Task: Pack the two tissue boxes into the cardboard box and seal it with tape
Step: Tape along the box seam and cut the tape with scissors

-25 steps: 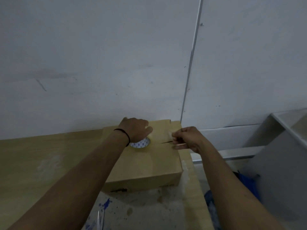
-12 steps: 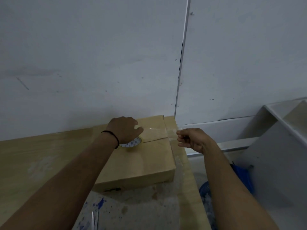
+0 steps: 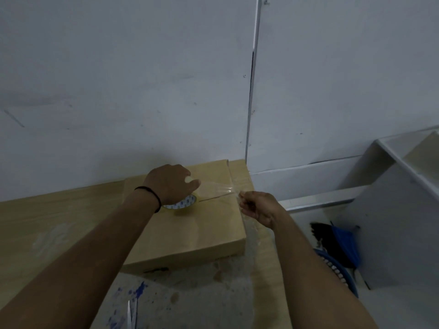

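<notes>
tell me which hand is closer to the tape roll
Left. The left hand rests right on top of the tape roll on the cardboard box. The right hand is off past the box's right edge, pinching the pulled-out tape strip.

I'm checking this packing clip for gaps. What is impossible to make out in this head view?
- Tissue boxes: hidden inside the closed brown cardboard box.
- Clear tape roll: mostly covered by the left hand.
- Right hand fingertips: curled away, so the grip on the stretched clear tape strip is unclear.
</notes>
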